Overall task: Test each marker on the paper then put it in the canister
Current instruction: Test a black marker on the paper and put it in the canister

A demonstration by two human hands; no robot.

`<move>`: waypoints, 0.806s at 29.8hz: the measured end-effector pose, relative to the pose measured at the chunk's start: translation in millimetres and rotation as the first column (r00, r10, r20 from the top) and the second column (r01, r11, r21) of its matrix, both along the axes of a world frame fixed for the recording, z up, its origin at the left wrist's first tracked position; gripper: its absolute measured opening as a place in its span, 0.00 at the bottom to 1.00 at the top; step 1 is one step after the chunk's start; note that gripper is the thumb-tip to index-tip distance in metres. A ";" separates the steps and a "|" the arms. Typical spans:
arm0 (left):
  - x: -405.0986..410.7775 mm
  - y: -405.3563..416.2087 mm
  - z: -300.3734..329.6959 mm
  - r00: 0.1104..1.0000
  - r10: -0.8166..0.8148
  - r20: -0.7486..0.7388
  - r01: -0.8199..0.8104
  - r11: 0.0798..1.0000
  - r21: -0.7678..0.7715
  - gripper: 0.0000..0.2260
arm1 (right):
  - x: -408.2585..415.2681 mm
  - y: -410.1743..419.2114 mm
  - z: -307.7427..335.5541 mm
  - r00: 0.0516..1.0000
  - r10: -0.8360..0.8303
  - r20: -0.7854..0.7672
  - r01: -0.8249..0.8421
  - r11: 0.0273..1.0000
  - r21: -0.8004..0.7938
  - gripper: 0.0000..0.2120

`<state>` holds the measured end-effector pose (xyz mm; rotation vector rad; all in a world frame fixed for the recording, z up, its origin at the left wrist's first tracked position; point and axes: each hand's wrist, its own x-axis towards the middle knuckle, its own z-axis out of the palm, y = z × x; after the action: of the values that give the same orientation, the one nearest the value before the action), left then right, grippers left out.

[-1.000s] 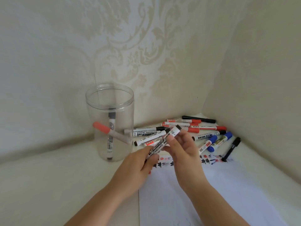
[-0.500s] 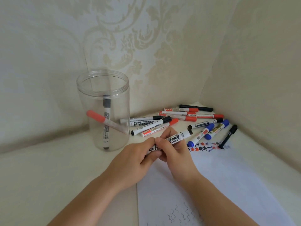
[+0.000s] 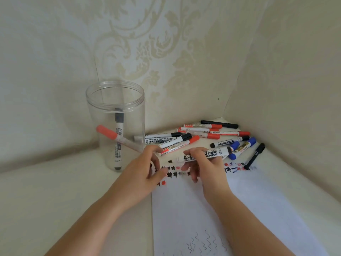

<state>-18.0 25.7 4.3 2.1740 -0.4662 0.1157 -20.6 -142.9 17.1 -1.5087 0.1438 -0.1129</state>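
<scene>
The right hand [image 3: 204, 169] pinches the uncapped white-barrelled black whiteboard marker [image 3: 203, 156] lying left-right, its bare tip pointing left just above the marked white paper sheet [image 3: 193, 215], while the left hand [image 3: 145, 170], fingers loosely curled, apparently holds its cap.

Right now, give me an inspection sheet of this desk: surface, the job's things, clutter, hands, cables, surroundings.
Surface: pale tabletop in a corner.
Job's things: white paper with black, red and blue test marks at its far edge and squiggles near its close edge; clear canister upright, lid off, holding one red-capped and one black-capped marker; held marker uncapped, black tip pointing left above the paper.
Clutter: loose pile of markers behind the paper.
Hands: right hand grips the held marker; left hand beside the tip, its fingers partly curled, contents unclear.
Cables: nothing seen.
Surroundings: patterned wallpaper.
</scene>
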 end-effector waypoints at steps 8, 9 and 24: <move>3.5 1.5 -6.3 0.997 0.071 0.022 -0.074 0.974 0.213 0.08 | 0.8 10.2 -13.7 0.993 0.110 -0.051 -0.119 0.960 -0.254 0.09; 3.4 1.3 -6.5 0.997 0.072 0.024 -0.075 0.974 0.213 0.08 | 0.5 10.9 -15.5 0.994 0.103 -0.030 -0.107 0.953 -0.284 0.09; 5.4 1.7 -11.4 0.999 0.033 0.028 -0.037 0.980 0.195 0.10 | 2.0 14.6 -25.4 0.995 0.096 0.034 -0.074 0.911 -0.405 0.12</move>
<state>-12.6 27.4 -7.1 2.3771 -0.4703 0.1207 -18.6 -128.3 -8.2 -1.9217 0.0094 -0.1171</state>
